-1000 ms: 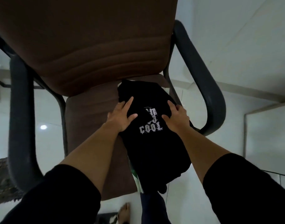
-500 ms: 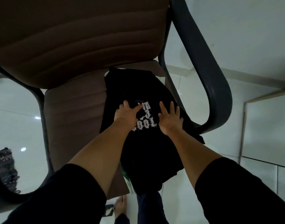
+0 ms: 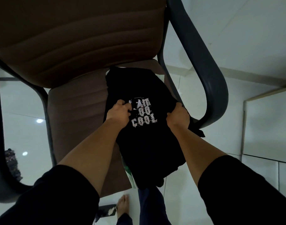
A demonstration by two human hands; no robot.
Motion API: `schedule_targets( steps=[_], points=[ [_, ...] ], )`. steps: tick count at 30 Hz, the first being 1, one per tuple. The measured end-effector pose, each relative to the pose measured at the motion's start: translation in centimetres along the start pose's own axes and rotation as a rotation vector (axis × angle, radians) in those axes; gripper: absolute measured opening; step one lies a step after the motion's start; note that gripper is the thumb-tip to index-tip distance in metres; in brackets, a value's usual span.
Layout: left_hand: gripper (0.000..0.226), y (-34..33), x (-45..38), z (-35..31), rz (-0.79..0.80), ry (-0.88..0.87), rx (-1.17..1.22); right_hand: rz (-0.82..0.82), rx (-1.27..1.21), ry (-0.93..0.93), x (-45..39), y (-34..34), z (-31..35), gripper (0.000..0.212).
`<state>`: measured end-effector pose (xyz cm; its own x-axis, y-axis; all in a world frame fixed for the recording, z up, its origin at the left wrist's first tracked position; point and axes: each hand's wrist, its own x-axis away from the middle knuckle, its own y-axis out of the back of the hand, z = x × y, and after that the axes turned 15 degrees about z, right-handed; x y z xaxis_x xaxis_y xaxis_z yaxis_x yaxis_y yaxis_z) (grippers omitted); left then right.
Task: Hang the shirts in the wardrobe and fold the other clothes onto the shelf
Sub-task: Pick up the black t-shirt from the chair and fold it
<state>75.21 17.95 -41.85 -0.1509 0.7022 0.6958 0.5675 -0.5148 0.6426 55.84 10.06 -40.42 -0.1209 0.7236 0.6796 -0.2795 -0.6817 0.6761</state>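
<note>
Nearest: bare foot (image 3: 122, 207) on the floor tiles (image 3: 260, 172) below the chair's front edge, dark sleeves at the bottom corners of the view.

Black shirt (image 3: 148, 143) lies on the right half of the brown chair seat (image 3: 77, 120), its lower end hanging over the seat's front edge, its right side against the right armrest (image 3: 209, 88). Something white-green (image 3: 131, 176) pokes out under it at the front edge; can't tell what.

Left hand (image 3: 118, 113): fingers curled, pinching cloth just left of the print. Right hand (image 3: 178, 118): fingers curled round the shirt's right edge beside the armrest.

Handling, my read: light, limp knit, no stiffness, so it sags wherever unsupported. It won't slip and nothing can break. Best grip is at both shoulders or side seams, lifting evenly so the folds don't collapse.

Print reads "COOL" on the bottom line, "AM" and "OO" above; the first letters are hidden by the left hand.

Farther: padded backrest (image 3: 74, 33), wall beyond.
</note>
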Motion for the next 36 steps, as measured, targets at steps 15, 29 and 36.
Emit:
schedule_targets(
  steps=[15, 29, 36],
  points=[
    [0.02, -1.8, 7.4, 3.0, -0.182, -0.347, -0.198, -0.118, 0.057, 0.224, 8.3, -3.9, -1.0, 0.011],
    [0.02, -0.2, 6.4, 2.0, -0.175, -0.312, -0.143, 0.025, -0.286, 0.167, 4.2, 0.3, 2.9, 0.065],
    [0.025, -0.1, 5.2, 3.7, -0.099, -0.201, -0.095, -0.198, 0.366, 0.641, 4.4, -3.0, 3.8, 0.062]
  ],
)
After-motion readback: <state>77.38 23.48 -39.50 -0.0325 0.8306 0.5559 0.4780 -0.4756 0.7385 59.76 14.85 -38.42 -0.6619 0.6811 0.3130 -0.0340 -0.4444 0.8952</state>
